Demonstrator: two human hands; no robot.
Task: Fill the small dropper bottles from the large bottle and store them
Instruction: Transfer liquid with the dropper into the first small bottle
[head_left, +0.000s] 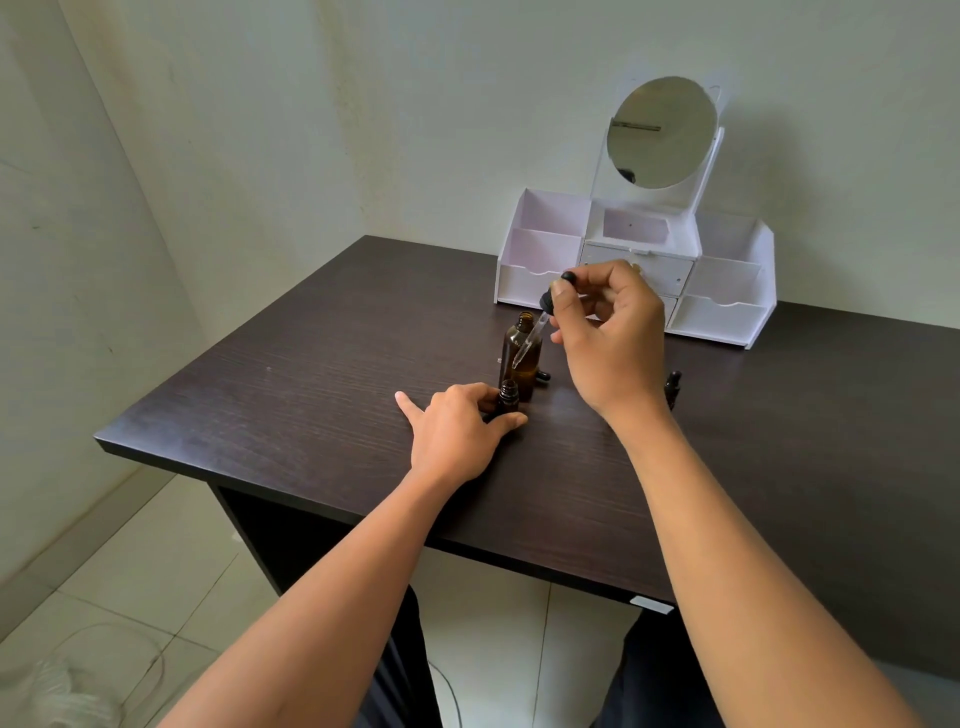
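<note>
Right hand (610, 338), centre right of the frame, pinches the black rubber bulb and collar of a glass dropper pipette (531, 338) between thumb and fingertips. The tube slants down and to the left, its tip hanging just above the mouth of the small amber dropper bottle (508, 399). Whether the tube holds liquid cannot be told. Left hand (454, 434), at centre frame, rests on the dark wood-grain table (311, 395) and grips that uncapped small bottle between thumb and curled fingers, the index finger pointing away to the left. The large amber bottle (527, 382) stands open directly behind, touching or nearly touching the small one. A black cap (543, 376) lies just to its right. A second small dropper bottle (672, 388), its dropper top fitted, stands well apart toward the right; its fill level is not visible. A white compartment organiser (524, 283) with a round mirror (662, 132) occupies the upper right, at the table's far edge. Judged state: filling of the held bottle is under way; capping remains, and storage appears not yet begun, since both small bottles in view stand on the table.
</note>
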